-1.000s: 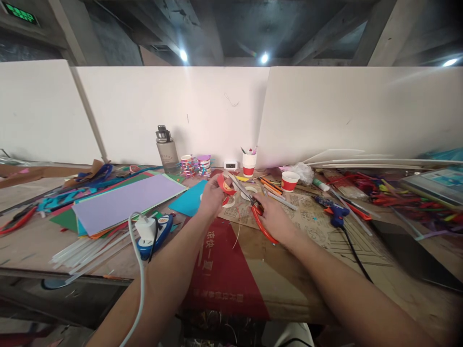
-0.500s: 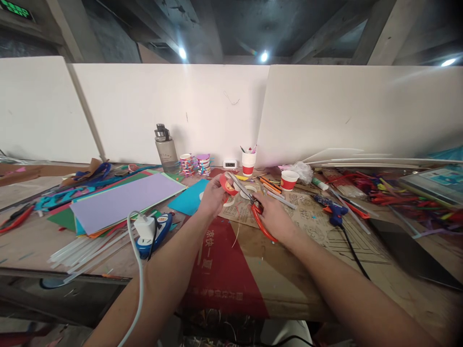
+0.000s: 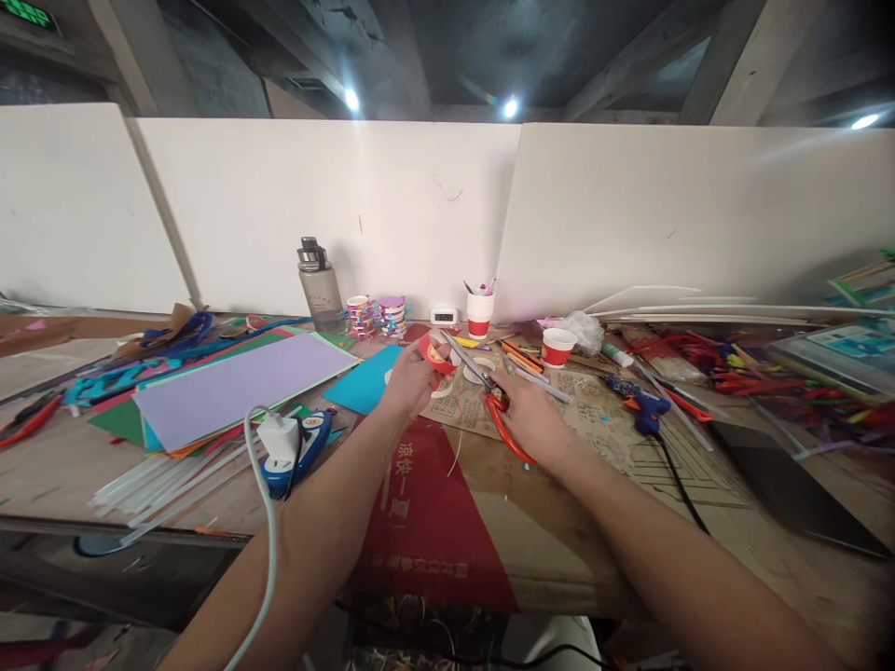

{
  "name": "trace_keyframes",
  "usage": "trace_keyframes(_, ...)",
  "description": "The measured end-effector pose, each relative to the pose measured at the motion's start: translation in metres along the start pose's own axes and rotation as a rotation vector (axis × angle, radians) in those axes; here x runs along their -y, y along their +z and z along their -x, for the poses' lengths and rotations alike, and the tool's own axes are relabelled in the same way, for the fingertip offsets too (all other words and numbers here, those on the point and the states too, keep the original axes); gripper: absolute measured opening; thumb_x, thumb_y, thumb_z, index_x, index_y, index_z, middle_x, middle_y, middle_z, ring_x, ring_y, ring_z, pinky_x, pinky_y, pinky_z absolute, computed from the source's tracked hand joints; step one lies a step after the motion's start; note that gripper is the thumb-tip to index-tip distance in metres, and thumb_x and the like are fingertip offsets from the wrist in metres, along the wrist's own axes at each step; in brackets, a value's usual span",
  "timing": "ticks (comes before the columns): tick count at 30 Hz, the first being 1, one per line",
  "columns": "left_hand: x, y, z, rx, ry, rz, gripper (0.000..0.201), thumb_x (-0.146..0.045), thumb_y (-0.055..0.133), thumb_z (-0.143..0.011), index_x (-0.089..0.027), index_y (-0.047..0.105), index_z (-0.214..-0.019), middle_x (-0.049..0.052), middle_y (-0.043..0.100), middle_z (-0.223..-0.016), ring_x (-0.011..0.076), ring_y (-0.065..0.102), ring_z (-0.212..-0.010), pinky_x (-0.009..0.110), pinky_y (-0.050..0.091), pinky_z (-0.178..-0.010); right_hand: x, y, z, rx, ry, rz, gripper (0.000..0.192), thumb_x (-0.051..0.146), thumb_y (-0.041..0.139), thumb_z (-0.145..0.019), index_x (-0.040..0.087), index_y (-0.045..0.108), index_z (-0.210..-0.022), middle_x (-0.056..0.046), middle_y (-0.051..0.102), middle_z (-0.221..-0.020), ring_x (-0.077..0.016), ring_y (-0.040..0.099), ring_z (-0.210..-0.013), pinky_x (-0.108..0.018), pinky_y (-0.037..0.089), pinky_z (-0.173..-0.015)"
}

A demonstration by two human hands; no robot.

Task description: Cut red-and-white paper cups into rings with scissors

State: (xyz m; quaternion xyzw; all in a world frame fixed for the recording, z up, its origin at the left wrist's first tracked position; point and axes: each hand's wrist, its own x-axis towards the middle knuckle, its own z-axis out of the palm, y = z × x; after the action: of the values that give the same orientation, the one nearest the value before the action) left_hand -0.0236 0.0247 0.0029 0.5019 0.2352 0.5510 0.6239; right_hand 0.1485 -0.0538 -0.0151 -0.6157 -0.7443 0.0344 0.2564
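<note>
My left hand [image 3: 409, 380] is closed on a red piece of paper cup [image 3: 438, 356] with a yellow mark, pinched between the fingertips. Around the red loop handles of a pair of scissors [image 3: 470, 358] wrap the fingers of my right hand [image 3: 530, 416]. The blades point up and left, against or just beside the red piece; exactly where they meet it is too small to tell. White paper rounds [image 3: 478, 370] lie on the printed brown cardboard [image 3: 584, 407] beneath.
Colored paper sheets [image 3: 224, 387], plastic sticks [image 3: 164, 485] and a power strip [image 3: 297, 454] lie left. Behind stand a bottle [image 3: 320, 289], stacked cups [image 3: 479, 315] and a small clock [image 3: 444, 316]. At right are a paper cup [image 3: 557, 349], a glue gun [image 3: 647, 410] and a dark flat panel [image 3: 797, 489].
The red piece has turned slightly and shifted a little left in my left hand. The scissors stay in my right hand, almost in the same place.
</note>
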Motion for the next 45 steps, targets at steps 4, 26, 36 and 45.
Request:
trace_keyframes(4, -0.001, -0.002, -0.001, 0.007, -0.018, 0.007, 0.057, -0.046, 0.094, -0.049, -0.018, 0.048, -0.066, -0.005, 0.051, -0.057, 0.0074, 0.051, -0.048, 0.021, 0.039, -0.046, 0.0, -0.001, 0.0, 0.003, 0.009, 0.015, 0.037, 0.018, 0.05, -0.092, 0.02, 0.065, -0.126, -0.01, 0.074, -0.096, -0.0241, 0.068, -0.091, -0.03, 0.048, -0.08)
trace_keyframes(26, -0.003, -0.006, 0.001, 0.055, 0.084, -0.084, 0.05, -0.053, 0.089, -0.06, -0.017, 0.057, -0.073, 0.0, 0.06, -0.056, 0.0091, 0.052, -0.052, 0.022, 0.039, -0.052, -0.002, 0.001, -0.001, -0.012, 0.012, 0.141, 0.039, 0.028, 0.049, -0.096, 0.021, 0.061, -0.132, -0.014, 0.068, -0.11, -0.0278, 0.066, -0.093, -0.034, 0.047, -0.08)
trace_keyframes(36, -0.004, -0.01, -0.003, 0.083, 0.05, -0.055, 0.049, -0.05, 0.092, -0.057, -0.016, 0.058, -0.07, 0.0, 0.059, -0.056, 0.0093, 0.053, -0.052, 0.023, 0.042, -0.053, -0.007, 0.004, -0.003, -0.003, -0.002, 0.169, 0.037, 0.025, 0.05, -0.095, 0.021, 0.062, -0.13, -0.012, 0.07, -0.102, -0.0267, 0.066, -0.093, -0.032, 0.046, -0.081)
trace_keyframes(45, -0.005, -0.012, -0.005, 0.044, 0.037, -0.053, 0.048, -0.048, 0.092, -0.057, -0.016, 0.061, -0.073, 0.0, 0.059, -0.062, 0.0092, 0.055, -0.055, 0.021, 0.038, -0.051, -0.002, -0.001, -0.001, 0.033, 0.012, 0.178, 0.037, 0.025, 0.046, -0.097, 0.021, 0.063, -0.13, -0.01, 0.072, -0.095, -0.0256, 0.067, -0.087, -0.031, 0.043, -0.075)
